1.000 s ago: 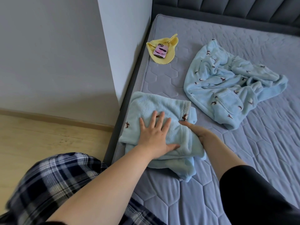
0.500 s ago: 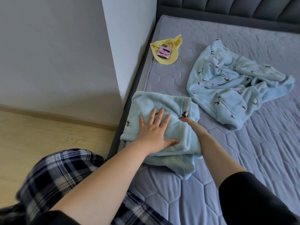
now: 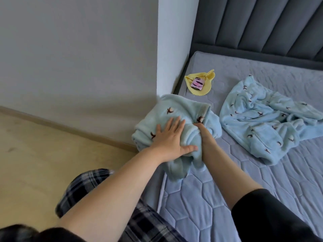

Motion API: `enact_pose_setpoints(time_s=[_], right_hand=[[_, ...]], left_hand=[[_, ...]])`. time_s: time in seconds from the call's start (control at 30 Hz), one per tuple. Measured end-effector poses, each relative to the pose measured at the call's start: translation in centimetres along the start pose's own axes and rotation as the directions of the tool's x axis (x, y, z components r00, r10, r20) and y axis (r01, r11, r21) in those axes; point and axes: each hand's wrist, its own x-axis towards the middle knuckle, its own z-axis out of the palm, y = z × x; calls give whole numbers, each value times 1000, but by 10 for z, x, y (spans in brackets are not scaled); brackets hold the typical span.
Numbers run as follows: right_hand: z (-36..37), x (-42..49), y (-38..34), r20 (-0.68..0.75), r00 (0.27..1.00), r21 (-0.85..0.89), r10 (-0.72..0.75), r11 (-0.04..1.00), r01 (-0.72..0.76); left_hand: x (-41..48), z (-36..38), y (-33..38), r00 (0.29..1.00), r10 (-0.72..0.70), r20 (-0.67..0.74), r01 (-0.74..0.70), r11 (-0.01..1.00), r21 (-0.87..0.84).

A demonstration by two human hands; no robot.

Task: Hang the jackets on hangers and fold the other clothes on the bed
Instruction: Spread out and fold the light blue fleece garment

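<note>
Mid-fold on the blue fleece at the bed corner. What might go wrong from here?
1. The folded light-blue fleece garment overhangs the edge of the grey quilted mattress; it may slide to the wooden floor.
2. The left hand only presses flat on top, and the right hand has its fingers hidden in the fold, so the bunched layers may spring open if lifted.
3. The crumpled light-blue fleece garment lies close by and may snag.

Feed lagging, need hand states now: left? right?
Left hand: open, flat on the folded blue garment.
Right hand: fingers buried in its fold, cannot tell.
</note>
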Motion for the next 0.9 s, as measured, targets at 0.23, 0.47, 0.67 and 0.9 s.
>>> enact_pose_setpoints(time_s=[0.23, 0.47, 0.67, 0.9], right_hand=[[161, -38, -2, 123, 992, 3, -2, 1000, 2], [356, -39, 21, 240, 964, -109, 115, 990, -90], [528, 17, 47, 319, 915, -193, 247, 962, -192], [631, -5, 34, 273, 891, -308, 364, 910, -278]], left_hand=[[-74, -79, -126, 980, -164, -110, 158, 986, -57], [-144, -122, -288, 902, -376, -213, 353, 925, -139], [-148, -140, -453, 852, -497, -163, 469, 864, -186], [-191, -206, -513, 785, -618, -54, 585, 766, -267]])
